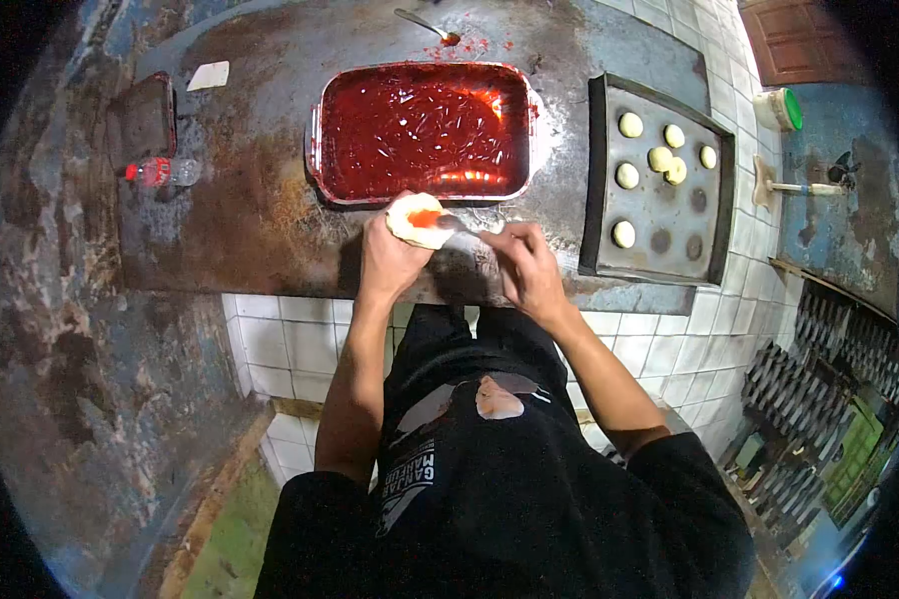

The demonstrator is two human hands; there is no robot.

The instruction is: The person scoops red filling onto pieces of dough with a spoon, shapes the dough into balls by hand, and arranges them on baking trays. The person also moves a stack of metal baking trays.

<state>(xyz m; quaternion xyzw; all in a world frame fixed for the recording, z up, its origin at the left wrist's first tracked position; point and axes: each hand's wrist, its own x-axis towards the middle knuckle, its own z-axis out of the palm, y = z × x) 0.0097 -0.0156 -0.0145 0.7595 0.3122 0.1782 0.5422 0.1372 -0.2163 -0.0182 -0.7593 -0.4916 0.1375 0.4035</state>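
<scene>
My left hand [391,257] is closed around a flattened round of pale dough [402,226], which lies tilted up in the palm. A patch of red jam [423,218] sits on the middle of the dough. My right hand [525,268] grips the handle of a spoon [459,226], its tip touching the jam on the dough. Just beyond both hands stands a large rectangular pan [316,150] of glossy red jam. To the right, a dark baking tray [659,255] bears several pale dough balls [626,176], two of them touching.
A second spoon [430,27] lies at the back among red spatters. On the left are a plastic bottle [163,172], a dark tray [142,122] and a white card [209,75]. A green-lidded tub [779,109] stands at the far right. The worn table's front edge runs before my body.
</scene>
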